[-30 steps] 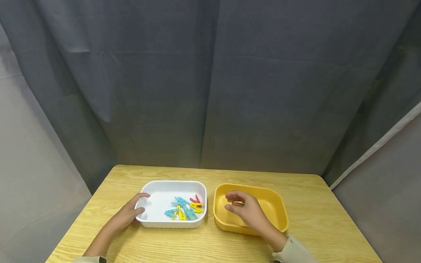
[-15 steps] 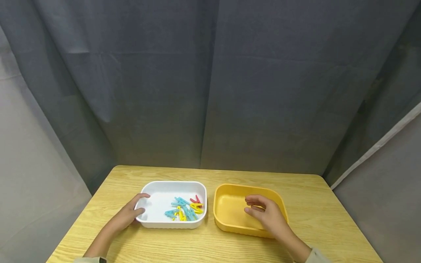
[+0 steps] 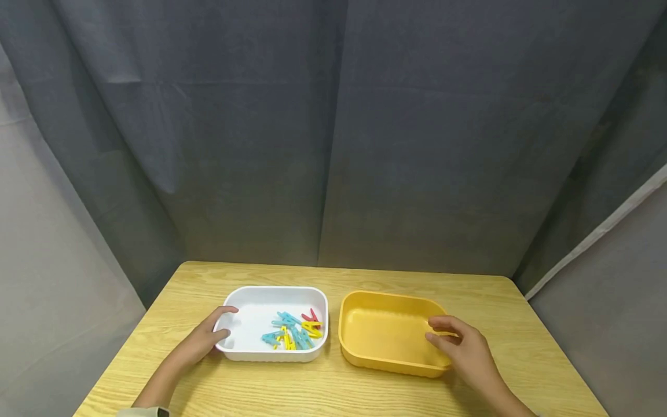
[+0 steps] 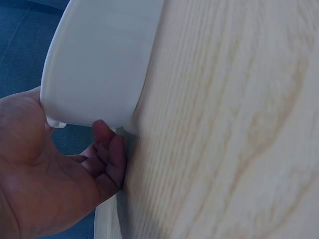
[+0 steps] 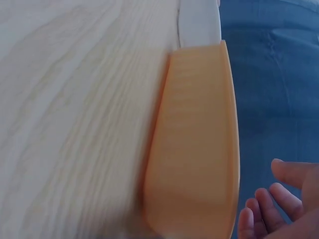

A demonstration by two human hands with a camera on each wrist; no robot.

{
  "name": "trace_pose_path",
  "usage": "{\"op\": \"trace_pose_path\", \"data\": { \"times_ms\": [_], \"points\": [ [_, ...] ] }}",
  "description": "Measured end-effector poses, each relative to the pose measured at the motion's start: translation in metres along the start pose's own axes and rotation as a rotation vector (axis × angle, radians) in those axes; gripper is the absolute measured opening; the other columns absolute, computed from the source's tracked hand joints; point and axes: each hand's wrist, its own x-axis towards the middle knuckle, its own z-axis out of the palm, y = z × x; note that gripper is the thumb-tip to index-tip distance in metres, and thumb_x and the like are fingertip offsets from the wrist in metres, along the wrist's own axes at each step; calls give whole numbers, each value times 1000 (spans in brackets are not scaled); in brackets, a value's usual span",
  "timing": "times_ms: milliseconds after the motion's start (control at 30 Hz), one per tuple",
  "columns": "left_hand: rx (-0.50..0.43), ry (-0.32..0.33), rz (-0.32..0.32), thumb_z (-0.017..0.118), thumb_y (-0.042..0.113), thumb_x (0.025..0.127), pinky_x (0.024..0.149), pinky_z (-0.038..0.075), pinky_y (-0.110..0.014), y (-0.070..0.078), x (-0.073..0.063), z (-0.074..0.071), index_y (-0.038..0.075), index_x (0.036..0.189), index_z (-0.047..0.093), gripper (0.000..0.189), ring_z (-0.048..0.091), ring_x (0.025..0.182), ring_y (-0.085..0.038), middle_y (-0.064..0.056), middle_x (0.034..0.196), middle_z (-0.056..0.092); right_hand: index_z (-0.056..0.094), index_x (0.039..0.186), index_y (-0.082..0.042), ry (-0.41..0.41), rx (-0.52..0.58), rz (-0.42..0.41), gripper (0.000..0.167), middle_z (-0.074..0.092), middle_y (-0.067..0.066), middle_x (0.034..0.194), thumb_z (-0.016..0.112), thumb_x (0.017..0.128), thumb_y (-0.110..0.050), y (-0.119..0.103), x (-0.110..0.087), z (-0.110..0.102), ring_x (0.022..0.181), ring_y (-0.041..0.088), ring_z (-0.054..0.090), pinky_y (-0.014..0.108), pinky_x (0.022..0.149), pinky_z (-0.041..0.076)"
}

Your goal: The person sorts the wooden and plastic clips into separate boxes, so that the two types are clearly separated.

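Note:
A white plastic tray [image 3: 249, 313] stands on the left, with several small clothes pegs [image 3: 293, 331] in blue, yellow and red heaped at its right end. My left hand [image 3: 200, 340] grips this tray's left end, thumb and index finger over the rim. In the left wrist view the other fingers [image 4: 104, 149] curl against the tray's outer wall [image 4: 99, 64]. To the right lies a yellow tray [image 3: 385, 336] with nothing in it. My right hand [image 3: 466, 347] hovers at its right end, holding nothing, thumb and fingers apart. In the right wrist view the fingers [image 5: 269, 211] hang loosely beside the yellow wall [image 5: 192, 144].
Both trays stand side by side on a light wooden table [image 3: 250, 385], a narrow gap between them. A dark grey curtain [image 3: 250, 145] hangs behind the table, with lighter cloth at both sides.
My right hand has moved right, from over the middle of the yellow tray to its right end. The left hand, the trays and the pegs have stayed where they were.

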Motion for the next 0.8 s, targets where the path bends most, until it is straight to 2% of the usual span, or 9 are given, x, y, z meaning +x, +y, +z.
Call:
{"op": "trace_pose_path", "data": {
  "times_ms": [167,267,400,567,633,733,800],
  "points": [
    [1,-4,-6,55,6,100,96,44,-41,-1,0,0,16,150,43,53,42,129,-40,-28,164,22,70,126,-7,18,-74,26,45,64,12,134,79,91,-35,11,-4,-10,120,33,61,17,82,53],
    [-36,-2,-2,55,4,99,88,49,-36,-2,1,0,15,150,43,53,49,122,-38,-29,163,22,70,127,-6,22,-94,35,47,62,14,136,79,91,-36,16,-5,-12,120,34,60,17,81,52],
    [-75,-4,11,55,3,98,78,52,-34,-3,1,0,13,150,43,54,56,111,-34,-30,162,21,71,124,-7,51,-140,6,42,61,13,131,80,91,-33,23,-4,-13,116,33,59,19,80,52],
    [-60,-5,2,55,4,99,81,51,-33,-4,2,0,14,150,42,53,56,113,-33,-29,163,20,71,122,-5,67,-175,-14,39,58,17,129,81,90,-26,34,-2,-12,112,34,59,20,78,52],
    [-61,-7,-3,54,4,99,81,51,-34,-4,2,0,14,150,42,53,57,112,-33,-29,164,19,70,124,-3,47,-173,12,42,53,20,131,81,90,-25,40,-1,-11,110,34,58,22,80,53],
    [-65,-6,-3,54,4,99,79,52,-34,-4,3,0,14,150,42,54,58,108,-31,-29,163,21,65,130,-2,0,-170,72,50,49,23,135,80,92,-30,47,1,-11,111,34,58,33,88,55],
    [-67,-7,-2,54,4,99,79,52,-35,-5,3,1,14,150,42,54,58,107,-31,-30,162,21,62,134,-4,-23,-161,107,53,50,24,135,79,92,-32,50,3,-10,108,32,59,38,87,55]
  ]
}}
